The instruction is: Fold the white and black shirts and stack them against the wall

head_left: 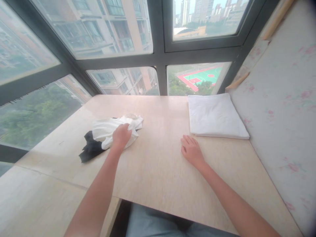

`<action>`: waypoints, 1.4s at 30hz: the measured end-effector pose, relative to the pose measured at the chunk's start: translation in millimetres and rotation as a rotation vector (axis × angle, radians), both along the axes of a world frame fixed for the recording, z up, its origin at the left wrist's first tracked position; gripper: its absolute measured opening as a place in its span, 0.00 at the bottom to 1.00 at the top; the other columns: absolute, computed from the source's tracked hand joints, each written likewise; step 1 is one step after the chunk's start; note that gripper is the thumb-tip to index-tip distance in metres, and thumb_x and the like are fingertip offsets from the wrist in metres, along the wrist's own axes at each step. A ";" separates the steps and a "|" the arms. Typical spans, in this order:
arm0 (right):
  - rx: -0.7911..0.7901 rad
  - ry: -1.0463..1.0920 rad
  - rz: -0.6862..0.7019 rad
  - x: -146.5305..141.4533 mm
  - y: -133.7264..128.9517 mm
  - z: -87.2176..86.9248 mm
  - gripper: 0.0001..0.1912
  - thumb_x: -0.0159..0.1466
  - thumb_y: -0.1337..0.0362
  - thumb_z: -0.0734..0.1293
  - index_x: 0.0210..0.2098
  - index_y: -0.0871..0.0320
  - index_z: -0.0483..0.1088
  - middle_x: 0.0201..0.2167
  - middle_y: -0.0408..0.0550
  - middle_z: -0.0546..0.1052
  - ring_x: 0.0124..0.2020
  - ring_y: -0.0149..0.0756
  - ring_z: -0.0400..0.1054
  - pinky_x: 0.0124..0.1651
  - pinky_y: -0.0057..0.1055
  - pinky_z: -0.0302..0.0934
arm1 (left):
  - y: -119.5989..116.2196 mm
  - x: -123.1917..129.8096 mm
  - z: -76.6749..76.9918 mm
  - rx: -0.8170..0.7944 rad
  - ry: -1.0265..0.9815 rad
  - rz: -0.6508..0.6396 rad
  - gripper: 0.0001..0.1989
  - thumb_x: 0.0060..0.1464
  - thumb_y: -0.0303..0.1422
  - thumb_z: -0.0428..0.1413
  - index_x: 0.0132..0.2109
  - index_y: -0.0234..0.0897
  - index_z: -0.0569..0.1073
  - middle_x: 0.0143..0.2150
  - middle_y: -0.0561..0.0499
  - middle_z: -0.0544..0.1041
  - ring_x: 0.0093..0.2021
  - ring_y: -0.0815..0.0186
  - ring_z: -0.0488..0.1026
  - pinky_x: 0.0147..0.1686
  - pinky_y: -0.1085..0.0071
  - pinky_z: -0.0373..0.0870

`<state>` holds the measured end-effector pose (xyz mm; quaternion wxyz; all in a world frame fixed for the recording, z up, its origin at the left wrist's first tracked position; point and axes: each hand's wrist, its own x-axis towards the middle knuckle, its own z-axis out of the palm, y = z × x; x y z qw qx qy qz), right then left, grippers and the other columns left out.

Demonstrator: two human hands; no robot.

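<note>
My left hand (121,135) is closed on a crumpled white cloth (101,127), which looks like a garment, on the left side of the table. Its fingertips are partly lost in the folds. A black piece of fabric (92,148) lies against the white cloth at its near left end; whether the two are joined I cannot tell. Palm down on the tabletop, my right hand (191,149) rests with its fingers stretched out and holds nothing. Just beyond it lies a flat, folded white cloth (214,115), apart from the fingers.
The pale tabletop (158,168) reaches to dark-framed windows (161,56) at the back and left. A flowered wall (276,131) bounds the right side. My legs (153,223) are below the table's front edge.
</note>
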<state>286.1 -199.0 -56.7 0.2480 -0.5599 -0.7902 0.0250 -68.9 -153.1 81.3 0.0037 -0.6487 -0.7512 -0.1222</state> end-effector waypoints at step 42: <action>-0.054 0.136 -0.002 12.4 0.2 2.4 0.20 0.62 0.74 0.59 0.51 0.62 0.72 0.56 0.60 0.72 0.59 0.46 0.64 0.63 0.44 0.57 | -146.8 114.6 -74.0 0.174 -0.638 -0.333 0.07 0.61 0.32 0.53 0.42 0.40 0.75 0.44 0.46 0.77 0.47 0.61 0.74 0.46 0.64 0.73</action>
